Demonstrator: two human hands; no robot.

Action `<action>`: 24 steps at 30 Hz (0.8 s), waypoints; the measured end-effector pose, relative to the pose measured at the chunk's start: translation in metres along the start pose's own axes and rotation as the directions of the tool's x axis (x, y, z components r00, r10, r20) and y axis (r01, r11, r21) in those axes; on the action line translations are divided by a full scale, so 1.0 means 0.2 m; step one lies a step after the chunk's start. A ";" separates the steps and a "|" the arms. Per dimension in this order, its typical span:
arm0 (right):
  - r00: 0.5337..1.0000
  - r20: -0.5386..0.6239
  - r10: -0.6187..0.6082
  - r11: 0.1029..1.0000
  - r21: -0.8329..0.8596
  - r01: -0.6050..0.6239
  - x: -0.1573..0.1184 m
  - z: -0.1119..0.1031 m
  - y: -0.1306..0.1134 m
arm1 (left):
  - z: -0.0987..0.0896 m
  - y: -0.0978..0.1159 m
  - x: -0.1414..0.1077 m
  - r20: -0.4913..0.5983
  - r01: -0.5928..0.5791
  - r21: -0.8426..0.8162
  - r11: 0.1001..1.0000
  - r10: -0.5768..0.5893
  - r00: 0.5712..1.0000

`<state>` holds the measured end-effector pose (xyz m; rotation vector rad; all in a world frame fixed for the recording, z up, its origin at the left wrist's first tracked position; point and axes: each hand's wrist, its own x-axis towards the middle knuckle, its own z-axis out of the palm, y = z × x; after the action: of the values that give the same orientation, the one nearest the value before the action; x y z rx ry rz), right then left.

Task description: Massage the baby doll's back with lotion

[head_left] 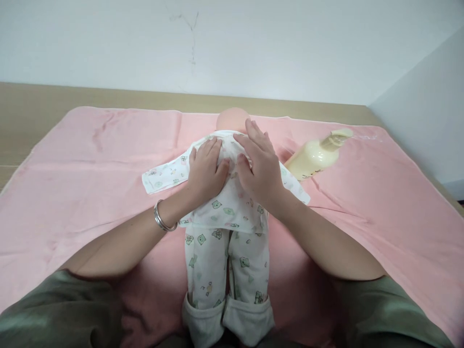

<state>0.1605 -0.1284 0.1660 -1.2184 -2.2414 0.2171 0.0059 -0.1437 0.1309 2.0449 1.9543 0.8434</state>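
Observation:
A baby doll (233, 119) lies on a pink blanket, its bald head at the far end. It wears a white printed top (232, 212) with its sleeves spread to both sides, and matching trousers (208, 263) with turned-up cuffs. My left hand (206, 169) rests flat on the left of the doll's chest, fingers stretched out. On the chest's right side lies my right hand (259, 166), its fingers extended and slightly raised towards the head. Neither hand grasps anything. The doll's face and hands do not show.
A pale yellow pump bottle (313, 157) lies tilted on the pink blanket (380, 217), right of the doll, close to its sleeve. Behind the blanket runs a wooden surface (36, 104), bounded by a white wall (271, 48).

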 end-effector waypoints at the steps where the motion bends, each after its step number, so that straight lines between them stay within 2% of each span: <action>1: 1.000 0.010 0.000 1.000 0.012 0.000 0.00 0.03 0.01 | 0.00 0.00 0.00 -0.004 0.000 0.001 1.000 0.000 1.000; 5: 0.999 0.052 0.003 0.998 0.063 -0.007 -0.01 0.11 0.03 | 0.00 0.00 0.00 -0.018 0.005 -0.001 1.000 -0.005 1.000; 12: 0.999 -0.023 -0.032 0.999 -0.018 0.032 -0.01 -0.01 -0.01 | 0.02 -0.03 -0.01 -0.026 -0.024 -0.007 1.000 0.024 0.999; 19: 0.994 0.111 0.016 0.999 -0.053 -0.011 -0.03 0.08 -0.03 | 0.02 -0.01 -0.01 -0.021 0.018 -0.040 0.999 -0.019 1.000; 22: 0.996 0.085 0.002 0.999 -0.053 0.002 -0.03 0.04 -0.04 | 0.02 -0.03 -0.01 -0.028 0.003 -0.028 1.000 -0.004 1.000; 24: 0.999 0.021 -0.024 0.999 -0.034 0.025 -0.02 0.00 -0.04 | 0.03 -0.04 -0.01 -0.032 -0.039 -0.019 0.999 0.039 0.999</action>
<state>0.1563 -0.1371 0.1683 -1.2109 -2.2849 0.1829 0.0018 -0.1423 0.1209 2.0775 1.9202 0.9052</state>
